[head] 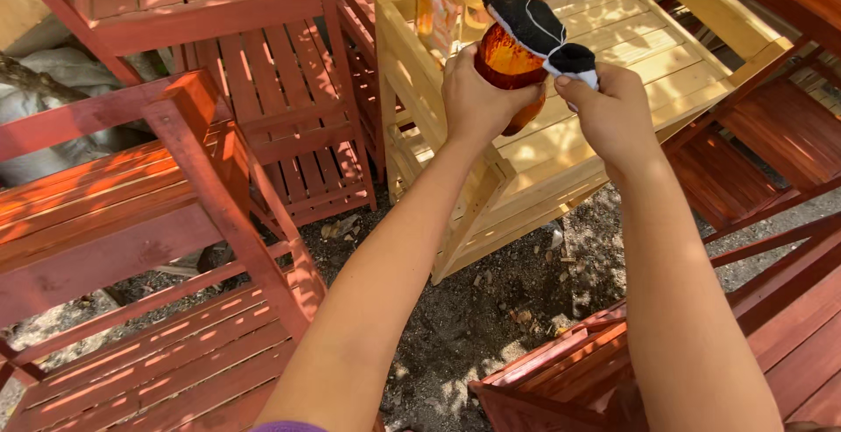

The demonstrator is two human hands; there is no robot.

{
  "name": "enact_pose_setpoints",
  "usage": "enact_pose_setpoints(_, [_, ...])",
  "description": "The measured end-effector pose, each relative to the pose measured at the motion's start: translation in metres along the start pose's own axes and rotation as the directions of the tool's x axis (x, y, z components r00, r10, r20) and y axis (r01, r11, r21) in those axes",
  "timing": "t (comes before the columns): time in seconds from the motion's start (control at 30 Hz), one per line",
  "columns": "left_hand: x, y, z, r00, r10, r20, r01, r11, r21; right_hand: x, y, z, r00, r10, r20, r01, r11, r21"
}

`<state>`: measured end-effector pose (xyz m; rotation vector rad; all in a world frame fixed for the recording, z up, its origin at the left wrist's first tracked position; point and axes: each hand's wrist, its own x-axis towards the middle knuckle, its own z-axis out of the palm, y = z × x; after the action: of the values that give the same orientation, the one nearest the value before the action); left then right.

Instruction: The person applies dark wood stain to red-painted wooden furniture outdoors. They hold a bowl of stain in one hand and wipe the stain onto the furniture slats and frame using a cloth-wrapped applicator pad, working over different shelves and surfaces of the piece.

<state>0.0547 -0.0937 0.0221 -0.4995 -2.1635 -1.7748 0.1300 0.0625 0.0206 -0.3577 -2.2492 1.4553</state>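
Observation:
My left hand (477, 99) grips an orange-brown glass jar (508, 66) held up over an unpainted pale wooden chair (613, 64). My right hand (609, 112) pinches the white end of a dark rag or sock (530, 20) that lies over the top of the jar. A clear glass bottle with amber liquid (435, 7) stands on the pale chair just behind my left hand.
Red-stained slatted wooden chairs stand all around: one at the left (166, 195), one at the back (254, 64), others at the right (771, 160) and lower right (569, 371). Between them lies bare dirt ground (473, 309) with small stones. Grey sacks (53, 90) sit at far left.

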Motion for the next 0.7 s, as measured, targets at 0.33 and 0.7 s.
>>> enact_pose_setpoints(0.33, [-0.106, 0.011, -0.204, 0.963, 0.153, -0.22, -0.137, 0.987, 0.084, -0.164, -0.102, 0.107, 0.977, -0.182, 0.115, 0.185, 0.983, -0.017])
enact_pose_setpoints(0.7, [-0.279, 0.003, -0.472, 0.962, 0.055, -0.268, -0.036, 0.996, 0.078, -0.365, -0.167, 0.27, 0.886, -0.241, 0.397, 0.252, 0.967, 0.025])
